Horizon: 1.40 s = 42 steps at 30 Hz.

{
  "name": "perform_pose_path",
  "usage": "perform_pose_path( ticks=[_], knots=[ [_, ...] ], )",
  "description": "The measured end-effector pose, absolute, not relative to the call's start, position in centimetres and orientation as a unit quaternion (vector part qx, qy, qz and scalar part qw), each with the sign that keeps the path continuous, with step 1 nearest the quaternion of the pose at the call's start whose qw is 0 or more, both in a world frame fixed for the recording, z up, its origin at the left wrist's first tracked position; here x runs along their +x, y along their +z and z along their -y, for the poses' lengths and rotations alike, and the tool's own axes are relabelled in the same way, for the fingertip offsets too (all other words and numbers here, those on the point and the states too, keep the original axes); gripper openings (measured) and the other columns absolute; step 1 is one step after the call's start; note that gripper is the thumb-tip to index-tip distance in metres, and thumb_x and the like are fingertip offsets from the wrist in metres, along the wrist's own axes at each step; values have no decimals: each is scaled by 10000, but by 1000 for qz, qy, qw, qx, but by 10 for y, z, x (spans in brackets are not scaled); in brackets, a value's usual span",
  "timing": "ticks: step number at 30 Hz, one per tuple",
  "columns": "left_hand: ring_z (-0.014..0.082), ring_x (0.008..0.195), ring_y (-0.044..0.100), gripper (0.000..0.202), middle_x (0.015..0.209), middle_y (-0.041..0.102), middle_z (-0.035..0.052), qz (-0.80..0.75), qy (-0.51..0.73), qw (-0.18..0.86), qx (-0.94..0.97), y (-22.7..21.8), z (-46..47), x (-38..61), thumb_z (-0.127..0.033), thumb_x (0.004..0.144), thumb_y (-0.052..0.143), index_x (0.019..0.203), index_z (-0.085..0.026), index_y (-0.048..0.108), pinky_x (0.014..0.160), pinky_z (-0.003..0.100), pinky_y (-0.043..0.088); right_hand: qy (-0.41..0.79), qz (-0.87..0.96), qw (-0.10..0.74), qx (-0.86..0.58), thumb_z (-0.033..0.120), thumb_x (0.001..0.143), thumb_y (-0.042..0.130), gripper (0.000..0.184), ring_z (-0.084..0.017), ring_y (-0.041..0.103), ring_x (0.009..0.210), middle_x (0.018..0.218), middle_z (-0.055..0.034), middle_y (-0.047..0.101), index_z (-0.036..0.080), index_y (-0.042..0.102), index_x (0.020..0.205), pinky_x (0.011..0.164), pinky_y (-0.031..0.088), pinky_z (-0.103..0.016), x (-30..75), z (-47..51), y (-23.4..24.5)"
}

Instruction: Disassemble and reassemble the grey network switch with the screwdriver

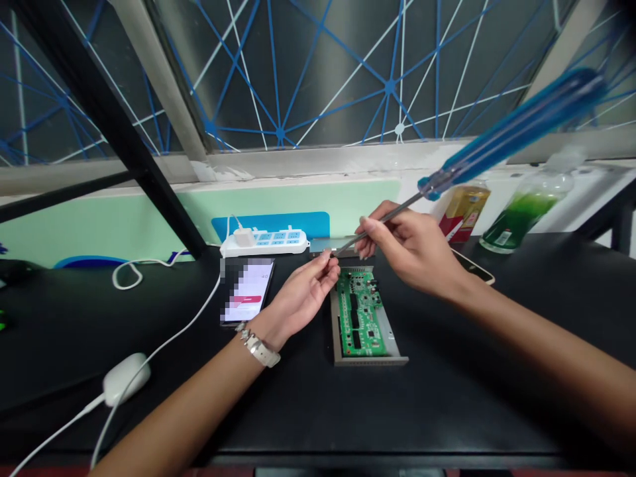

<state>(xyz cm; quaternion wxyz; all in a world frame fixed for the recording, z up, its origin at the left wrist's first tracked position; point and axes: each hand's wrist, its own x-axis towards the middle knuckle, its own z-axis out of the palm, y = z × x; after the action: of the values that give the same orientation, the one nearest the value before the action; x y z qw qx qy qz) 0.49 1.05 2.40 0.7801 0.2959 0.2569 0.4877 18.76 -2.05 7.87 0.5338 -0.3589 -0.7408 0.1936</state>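
My right hand (410, 245) pinches the metal shaft of a screwdriver (507, 146) with a clear blue handle, which points up and to the right. The tip of the shaft meets the fingertips of my left hand (308, 291). Those fingers are pinched together at the tip, and whatever they hold is too small to make out. Below both hands, a green circuit board (365, 318) sits in a shallow grey metal tray (370, 362) on the black table. My left fingers are over the tray's far left corner and hide part of it.
Left of the tray lies a lit phone (248, 291). Behind are a white power strip (268, 242) and a flat grey metal piece (322, 246). A red-and-gold box (462, 212), a green-filled bottle (524, 205) and another phone (474, 267) are at right. A white adapter (126, 379) with cables lies left.
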Motion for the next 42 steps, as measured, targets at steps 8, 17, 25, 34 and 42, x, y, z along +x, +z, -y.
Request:
perform_pose_path(
  ticks=[8,17,25,34,42],
  knots=[
    [155,869,676,206,948,713,103,-353,484,634,489,8,-28,14,-304,963,582,984,-137,700,823,282,553,141,741,496,-429,432,993,482,303,-152,638,585,689,-31,666,187,564,834,573,513,-314,194,2,73],
    [249,1269,531,316,1326,592,115,-365,371,248,817,-14,-32,-8,-259,906,609,1216,-199,615,1108,454,380,88,793,321,-510,359,986,451,298,-179,598,568,620,-41,643,200,526,746,606,435,-331,227,-27,56],
    [267,1270,525,311,1323,583,119,-367,341,271,822,-16,-25,-2,-239,892,616,1200,-200,616,1122,472,351,135,788,323,-507,351,980,451,278,-179,625,573,640,-46,667,197,535,764,596,437,-303,233,-39,38],
    [270,1280,517,293,1338,564,135,-369,328,256,831,-18,-25,-2,-247,904,601,1191,-186,608,1121,473,355,140,783,332,-508,368,971,467,286,-170,623,563,629,-38,664,190,542,760,599,445,-302,233,-42,33],
    [278,1292,506,266,1347,553,135,-371,328,259,829,-20,-25,-3,-257,905,599,1161,-189,618,1121,480,352,134,759,364,-522,489,900,595,362,-184,632,610,661,-49,674,170,649,738,567,489,-326,234,-39,35]
  ],
)
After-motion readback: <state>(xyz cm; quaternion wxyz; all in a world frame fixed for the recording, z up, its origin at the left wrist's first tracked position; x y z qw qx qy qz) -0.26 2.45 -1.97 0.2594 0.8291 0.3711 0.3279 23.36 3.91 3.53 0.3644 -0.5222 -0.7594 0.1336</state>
